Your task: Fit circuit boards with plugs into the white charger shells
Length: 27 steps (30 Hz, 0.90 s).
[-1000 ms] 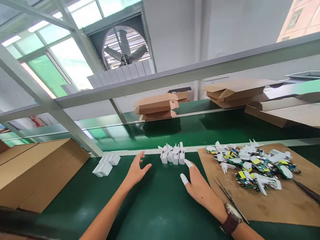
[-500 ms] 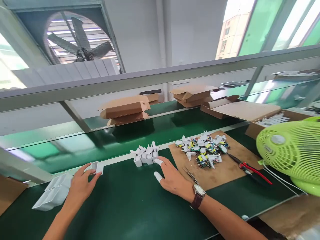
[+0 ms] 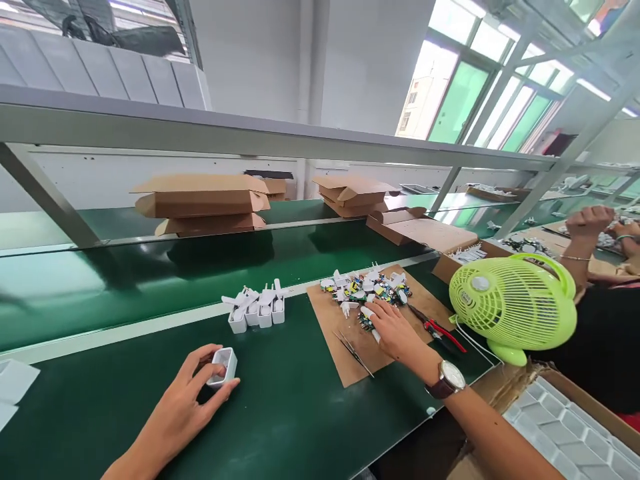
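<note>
My left hand (image 3: 190,400) pinches a white casing (image 3: 223,365) near-left on the bench (image 3: 300,407); I'd hold it opening-up. My right hand (image 3: 397,330) rests on the board pile (image 3: 367,288) farther right, and I cannot tell its grip. I'd lift one board only.

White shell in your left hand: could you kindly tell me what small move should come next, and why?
Probably close the right hand on one piece from the pile of boards and plug parts, since its fingers rest at the pile's near edge while the left hand holds the white shell with its hollow showing.
</note>
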{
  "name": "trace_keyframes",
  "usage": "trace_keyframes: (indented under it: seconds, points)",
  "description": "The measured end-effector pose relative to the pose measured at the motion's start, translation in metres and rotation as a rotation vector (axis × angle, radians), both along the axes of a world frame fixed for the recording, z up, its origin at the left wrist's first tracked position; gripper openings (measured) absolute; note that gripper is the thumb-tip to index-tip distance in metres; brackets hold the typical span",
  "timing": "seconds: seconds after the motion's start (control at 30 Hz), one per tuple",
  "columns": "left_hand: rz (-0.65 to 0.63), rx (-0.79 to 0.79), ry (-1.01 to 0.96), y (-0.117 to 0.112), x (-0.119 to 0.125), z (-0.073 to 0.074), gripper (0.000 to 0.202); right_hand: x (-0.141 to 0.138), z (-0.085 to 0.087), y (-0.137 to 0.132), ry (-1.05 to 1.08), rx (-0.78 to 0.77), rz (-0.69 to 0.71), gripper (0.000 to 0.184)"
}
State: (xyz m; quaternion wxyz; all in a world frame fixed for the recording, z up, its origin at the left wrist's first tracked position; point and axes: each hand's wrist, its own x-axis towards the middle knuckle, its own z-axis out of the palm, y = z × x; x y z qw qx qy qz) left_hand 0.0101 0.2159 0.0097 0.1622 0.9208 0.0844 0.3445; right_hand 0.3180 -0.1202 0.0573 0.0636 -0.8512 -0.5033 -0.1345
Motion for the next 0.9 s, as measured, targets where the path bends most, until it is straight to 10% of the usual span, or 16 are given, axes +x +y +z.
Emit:
trace_keyframes:
  seconds: [0.33, 0.63, 0.9]
  points:
    - [0.03, -0.11, 0.045, -0.016, -0.001, 0.001, 0.023, -0.022, 0.042, 0.029, 0.247, 0.278, 0.17, 0.047]
    - [0.016, -0.182, 0.062, -0.024, -0.003, 0.005, 0.04, -0.105, 0.005, 0.133, 0.385, 0.048, 0.532, 0.048]
    - [-0.009, -0.226, 0.082, -0.03, -0.003, 0.01, 0.044, -0.099, 0.005, 0.132, 0.609, -0.05, 0.469, 0.059]
